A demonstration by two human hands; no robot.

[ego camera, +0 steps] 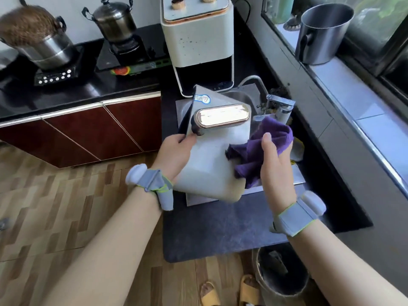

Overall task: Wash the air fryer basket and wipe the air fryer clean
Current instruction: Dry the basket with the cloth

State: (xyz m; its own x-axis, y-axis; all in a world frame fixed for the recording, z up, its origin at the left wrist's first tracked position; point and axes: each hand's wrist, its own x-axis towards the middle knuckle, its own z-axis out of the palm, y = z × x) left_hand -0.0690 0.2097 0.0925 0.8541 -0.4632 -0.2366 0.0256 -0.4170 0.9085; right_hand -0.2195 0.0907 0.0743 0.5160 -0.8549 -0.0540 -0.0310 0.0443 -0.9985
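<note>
Nearest, a dark bin (281, 276) stood on the wood floor at the foot of the black counter (220, 226), with two yellow slippers (229, 291) just left of it. Above that, both forearms reached forward, each wearing a grey wrist strap. The left hand (174, 151) gripped the air fryer basket (212, 160) at its left edge — thumb curled over the front panel just under the gold handle (221, 117), fingers hidden behind. The basket was held tilted over the steel sink (249, 98), its white front facing up and its lower corner hanging over the sink's near rim. The right hand (276, 160) clutched a bunched purple cloth (265, 146), pressing it against the right side of the white panel; the thumb pointed up along the cloth.

Beyond the basket, a chrome tap (280, 106) stood at the sink's right. Behind the sink sat the white air fryer (197, 40) — its front cavity open and dark, two knobs on top. Farther left, two lidded steel pots (114, 18) rested on black cooktops. On the window ledge at far right stood a tall steel pot (322, 32).
</note>
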